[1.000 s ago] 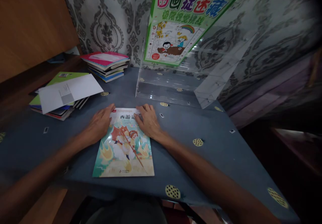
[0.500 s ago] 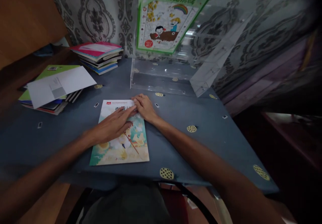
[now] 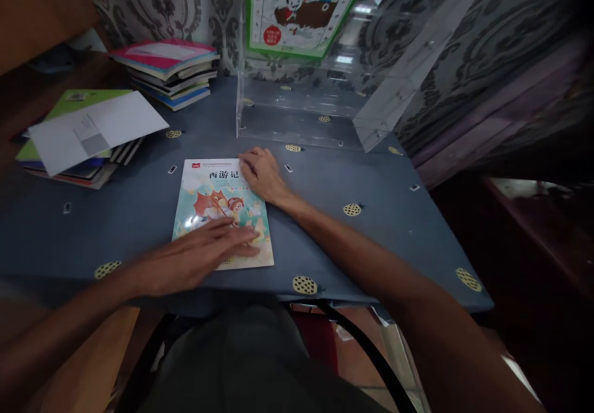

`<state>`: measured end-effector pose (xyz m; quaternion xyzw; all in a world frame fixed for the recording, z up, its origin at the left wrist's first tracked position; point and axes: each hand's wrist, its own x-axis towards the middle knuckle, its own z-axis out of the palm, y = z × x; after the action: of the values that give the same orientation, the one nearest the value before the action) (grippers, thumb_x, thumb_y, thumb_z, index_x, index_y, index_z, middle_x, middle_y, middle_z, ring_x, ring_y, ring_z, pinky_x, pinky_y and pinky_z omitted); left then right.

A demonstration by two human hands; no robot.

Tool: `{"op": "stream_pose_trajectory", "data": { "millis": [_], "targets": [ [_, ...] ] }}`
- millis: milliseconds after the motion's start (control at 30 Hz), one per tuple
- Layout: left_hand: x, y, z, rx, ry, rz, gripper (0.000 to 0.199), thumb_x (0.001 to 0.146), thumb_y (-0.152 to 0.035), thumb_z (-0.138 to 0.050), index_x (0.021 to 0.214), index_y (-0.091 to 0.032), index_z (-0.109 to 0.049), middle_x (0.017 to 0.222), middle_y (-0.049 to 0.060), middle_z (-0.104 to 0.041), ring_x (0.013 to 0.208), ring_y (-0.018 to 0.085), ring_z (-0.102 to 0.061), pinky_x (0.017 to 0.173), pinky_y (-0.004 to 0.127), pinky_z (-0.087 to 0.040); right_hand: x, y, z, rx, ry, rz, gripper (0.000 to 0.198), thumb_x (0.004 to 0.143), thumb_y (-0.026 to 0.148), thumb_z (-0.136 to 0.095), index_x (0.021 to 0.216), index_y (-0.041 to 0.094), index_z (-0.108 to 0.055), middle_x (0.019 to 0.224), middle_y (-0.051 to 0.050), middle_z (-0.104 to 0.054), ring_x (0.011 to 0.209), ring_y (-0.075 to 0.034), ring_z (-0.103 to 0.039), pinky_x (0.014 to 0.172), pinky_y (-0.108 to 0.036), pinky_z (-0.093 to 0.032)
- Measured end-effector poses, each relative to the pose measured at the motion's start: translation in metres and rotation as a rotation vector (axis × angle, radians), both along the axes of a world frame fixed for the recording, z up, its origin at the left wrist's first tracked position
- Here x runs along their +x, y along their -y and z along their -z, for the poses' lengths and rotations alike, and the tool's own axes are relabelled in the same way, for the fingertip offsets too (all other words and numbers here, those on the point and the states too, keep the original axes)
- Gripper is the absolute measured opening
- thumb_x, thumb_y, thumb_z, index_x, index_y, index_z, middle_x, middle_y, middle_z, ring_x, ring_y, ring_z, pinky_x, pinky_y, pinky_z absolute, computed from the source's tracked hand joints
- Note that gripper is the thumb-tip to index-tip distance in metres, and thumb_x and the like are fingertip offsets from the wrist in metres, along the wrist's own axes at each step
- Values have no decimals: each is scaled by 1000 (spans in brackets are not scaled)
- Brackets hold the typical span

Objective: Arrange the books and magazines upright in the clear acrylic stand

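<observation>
A picture book [image 3: 223, 184] with a teal and cream illustrated cover lies closed and face up on the table. My left hand [image 3: 208, 249] is over its lower part, fingers stretched out flat across the cover and hiding some of the picture. At the book's upper right corner rests my right hand [image 3: 263, 174], its fingers slightly bent and laid on the edge, not wrapped around it.
A blue cloth with pineapple prints covers the table [image 3: 315, 233]. Two book stacks stand at the left: one topped by a pink book [image 3: 162, 57], the other by a white book [image 3: 99, 129]. Behind is a clear acrylic stand [image 3: 297, 128] holding a green-bordered book [image 3: 301, 10].
My left hand has slid down the cover from the title toward the lower edge, uncovering the title. My right hand stays at the upper right corner. The view has tilted downward.
</observation>
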<state>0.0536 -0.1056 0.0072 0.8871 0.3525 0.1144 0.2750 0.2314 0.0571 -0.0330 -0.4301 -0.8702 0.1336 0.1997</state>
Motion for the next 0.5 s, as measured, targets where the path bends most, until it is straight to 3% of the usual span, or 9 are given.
{"op": "stream_pose_trajectory", "data": {
  "millis": [133, 233, 367, 433, 500],
  "targets": [
    [-21, -26, 25, 58, 220, -219, 51, 102, -21, -36, 153, -21, -37, 145, 10, -60, 136, 25, -54, 117, 48, -41, 0, 15, -2, 167, 36, -10, 36, 103, 24, -42, 128, 10, -64, 138, -18, -58, 128, -33, -48, 106, -51, -38],
    [-35, -43, 38, 139, 351, -427, 49, 99, -23, -39, 148, -17, -43, 141, 15, -63, 131, 27, -59, 114, 48, -43, -4, 36, -8, 248, 60, -97, 32, 102, 21, -44, 122, 11, -66, 135, -20, -59, 129, -34, -47, 108, -56, -35],
    [-41, -49, 38, 78, 369, -465, 55, 94, -25, -50, 148, -17, -44, 143, 15, -61, 135, 28, -56, 116, 47, -40, -19, 82, -18, 242, 80, -365, 25, 101, 28, -49, 109, 14, -69, 120, -17, -63, 120, -32, -51, 104, -54, -42],
    [-40, -48, 36, 6, 409, -479, 59, 92, -31, -56, 149, -18, -44, 144, 16, -60, 133, 30, -58, 113, 45, -44, -26, 105, -23, 205, 86, -503, 34, 100, 39, -55, 114, 11, -66, 123, -19, -61, 124, -34, -49, 108, -55, -41],
    [-40, -46, 36, -38, 429, -491, 63, 91, -34, -58, 150, -19, -42, 146, 15, -59, 132, 31, -58, 110, 44, -47, -30, 121, -26, 162, 83, -542, 50, 97, 51, -58, 118, 5, -63, 130, -23, -56, 132, -36, -44, 114, -57, -36]
  ]
}}
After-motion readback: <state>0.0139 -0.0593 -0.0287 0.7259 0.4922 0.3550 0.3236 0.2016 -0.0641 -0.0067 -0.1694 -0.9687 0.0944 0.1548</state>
